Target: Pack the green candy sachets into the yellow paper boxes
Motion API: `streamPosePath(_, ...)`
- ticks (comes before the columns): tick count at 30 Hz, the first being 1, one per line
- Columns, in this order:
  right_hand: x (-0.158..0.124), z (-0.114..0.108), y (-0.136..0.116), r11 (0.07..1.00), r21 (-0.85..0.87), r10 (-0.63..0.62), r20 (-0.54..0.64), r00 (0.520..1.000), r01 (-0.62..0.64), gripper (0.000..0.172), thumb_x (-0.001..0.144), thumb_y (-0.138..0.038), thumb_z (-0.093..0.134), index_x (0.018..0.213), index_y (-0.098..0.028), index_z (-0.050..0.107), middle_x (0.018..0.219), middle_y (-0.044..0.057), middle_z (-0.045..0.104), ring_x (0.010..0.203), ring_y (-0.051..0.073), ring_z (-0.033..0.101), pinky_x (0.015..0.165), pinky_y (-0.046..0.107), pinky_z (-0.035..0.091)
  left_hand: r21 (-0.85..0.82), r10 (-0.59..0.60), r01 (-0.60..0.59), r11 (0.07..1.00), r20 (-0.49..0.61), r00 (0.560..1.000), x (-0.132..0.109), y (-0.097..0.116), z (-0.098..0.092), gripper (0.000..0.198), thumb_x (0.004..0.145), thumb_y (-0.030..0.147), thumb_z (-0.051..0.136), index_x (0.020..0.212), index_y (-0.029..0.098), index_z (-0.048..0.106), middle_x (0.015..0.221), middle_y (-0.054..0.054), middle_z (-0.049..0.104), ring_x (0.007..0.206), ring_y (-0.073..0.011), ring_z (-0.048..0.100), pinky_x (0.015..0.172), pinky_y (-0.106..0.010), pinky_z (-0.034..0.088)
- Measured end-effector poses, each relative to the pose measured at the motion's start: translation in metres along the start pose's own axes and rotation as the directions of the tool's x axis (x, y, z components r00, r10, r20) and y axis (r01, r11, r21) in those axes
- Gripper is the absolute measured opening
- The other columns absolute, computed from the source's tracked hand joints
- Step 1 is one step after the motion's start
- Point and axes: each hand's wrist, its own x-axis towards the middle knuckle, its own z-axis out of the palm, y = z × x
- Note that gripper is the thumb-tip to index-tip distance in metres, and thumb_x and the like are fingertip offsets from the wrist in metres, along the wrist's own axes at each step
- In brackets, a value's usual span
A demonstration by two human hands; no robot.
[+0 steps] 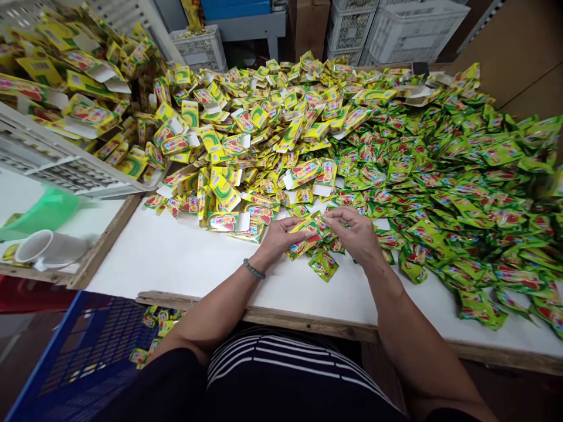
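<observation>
My left hand (pixel 284 234) is closed round a small yellow box (pixel 299 246), thumb on its face, the box tilted over the white tabletop (pixel 189 258). At the box's right end, my right hand (pixel 356 231) pinches a green packet (pixel 323 223); how far the packet is inside the box I cannot tell. Just below them a loose green packet (pixel 324 265) lies flat on the table. Many small yellow boxes (pixel 226 190), some with open white flaps, are heaped beyond my left hand. Beyond and right of my right hand spreads a pile of green packets (pixel 426 205).
A tilted white crate (pixel 79 161) spills yellow boxes at the left. Below it are a white cup (pixel 53 249) and green plastic (pixel 48 214). A blue basket (pixel 88 346) holds several packets under the wooden table edge (pixel 303 321). White crates (pixel 409 35) stand behind.
</observation>
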Motion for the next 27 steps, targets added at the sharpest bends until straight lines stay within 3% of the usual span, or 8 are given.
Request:
streamPosePath(3, -0.003, 0.008, -0.005, 0.995, -0.097, -0.037, -0.001, 0.999, 0.037, 0.02, 0.085, -0.037, 0.055, 0.08, -0.025, 0.069, 0.093, 0.007, 0.071, 0.104, 0.026, 0.062, 0.097, 0.047, 0.041, -0.059, -0.008, 0.005, 0.998, -0.055, 0.998, 0.001, -0.003, 0.002, 0.045, 0.051, 0.032, 0.088, 0.09, 0.013, 0.073, 0.086, -0.004, 0.073, 0.074, -0.0146, 0.064, 0.076, -0.03, 0.05)
streamPosePath(6, -0.005, 0.013, -0.012, 0.998, -0.05, -0.044, 0.009, 0.999, 0.045, 0.021, 0.088, -0.037, 0.051, 0.089, -0.025, 0.069, 0.102, 0.008, 0.07, 0.108, 0.026, 0.061, 0.1, 0.048, 0.039, -0.106, -0.009, -0.001, 0.994, -0.098, 0.995, 0.002, -0.002, 0.004, 0.047, 0.051, 0.031, 0.088, 0.09, 0.013, 0.069, 0.083, -0.002, 0.072, 0.072, -0.0136, 0.064, 0.074, -0.028, 0.05)
streamPosePath(11, -0.006, 0.016, -0.014, 0.996, 0.079, 0.045, -0.196, 0.98, -0.03, 0.032, 0.081, -0.044, 0.064, 0.107, -0.025, 0.065, 0.115, 0.009, 0.063, 0.115, 0.026, 0.054, 0.094, 0.043, 0.046, -0.134, 0.067, -0.092, 0.987, -0.18, 0.981, 0.0, 0.004, 0.005, 0.069, 0.064, 0.04, 0.081, 0.124, 0.023, 0.052, 0.079, 0.0, 0.069, 0.068, -0.0158, 0.064, 0.068, -0.03, 0.051)
streamPosePath(15, -0.007, 0.025, -0.009, 0.953, 0.274, 0.124, 0.028, 0.992, -0.127, 0.028, 0.082, -0.046, 0.061, 0.097, -0.023, 0.067, 0.098, 0.005, 0.065, 0.083, 0.019, 0.062, 0.073, 0.034, 0.053, -0.026, 0.15, -0.154, 0.988, -0.113, 0.982, -0.005, 0.007, 0.003, 0.064, 0.07, 0.045, 0.076, 0.126, 0.026, 0.05, 0.091, 0.0, 0.067, 0.077, -0.0158, 0.064, 0.073, -0.028, 0.05)
streamPosePath(18, -0.008, 0.026, -0.007, 0.956, 0.256, 0.119, 0.118, 0.986, -0.146, 0.026, 0.085, -0.046, 0.058, 0.079, -0.022, 0.066, 0.076, 0.001, 0.063, 0.068, 0.016, 0.059, 0.069, 0.032, 0.051, 0.059, 0.143, -0.143, 0.988, -0.007, 0.99, -0.007, 0.008, 0.0, 0.053, 0.071, 0.041, 0.076, 0.116, 0.024, 0.055, 0.093, -0.001, 0.066, 0.082, -0.015, 0.063, 0.079, -0.028, 0.048)
streamPosePath(20, -0.007, 0.024, -0.006, 0.945, 0.28, 0.136, 0.131, 0.982, -0.168, 0.024, 0.083, -0.046, 0.06, 0.08, -0.022, 0.066, 0.072, 0.0, 0.064, 0.068, 0.016, 0.06, 0.07, 0.032, 0.051, 0.061, 0.136, -0.137, 0.989, 0.02, 0.991, -0.007, 0.009, -0.001, 0.05, 0.071, 0.04, 0.076, 0.113, 0.023, 0.055, 0.093, -0.001, 0.067, 0.084, -0.0157, 0.063, 0.081, -0.029, 0.048)
streamPosePath(23, -0.006, 0.02, -0.007, 0.886, 0.401, 0.193, 0.132, 0.972, -0.231, 0.034, 0.079, -0.046, 0.065, 0.105, -0.025, 0.064, 0.088, 0.002, 0.072, 0.08, 0.02, 0.067, 0.076, 0.036, 0.055, 0.055, 0.129, -0.131, 0.99, 0.037, 0.991, -0.005, 0.008, 0.0, 0.05, 0.069, 0.039, 0.077, 0.11, 0.022, 0.056, 0.096, -0.003, 0.068, 0.086, -0.0173, 0.064, 0.082, -0.029, 0.048)
streamPosePath(27, -0.007, 0.016, -0.013, 0.939, 0.302, 0.133, 0.115, 0.984, -0.162, 0.032, 0.081, -0.042, 0.063, 0.107, -0.024, 0.07, 0.111, 0.005, 0.072, 0.102, 0.023, 0.067, 0.093, 0.04, 0.052, 0.001, 0.14, -0.14, 0.99, -0.007, 0.99, -0.004, 0.005, 0.0, 0.055, 0.069, 0.036, 0.078, 0.114, 0.023, 0.048, 0.086, 0.001, 0.067, 0.072, -0.0132, 0.063, 0.071, -0.027, 0.05)
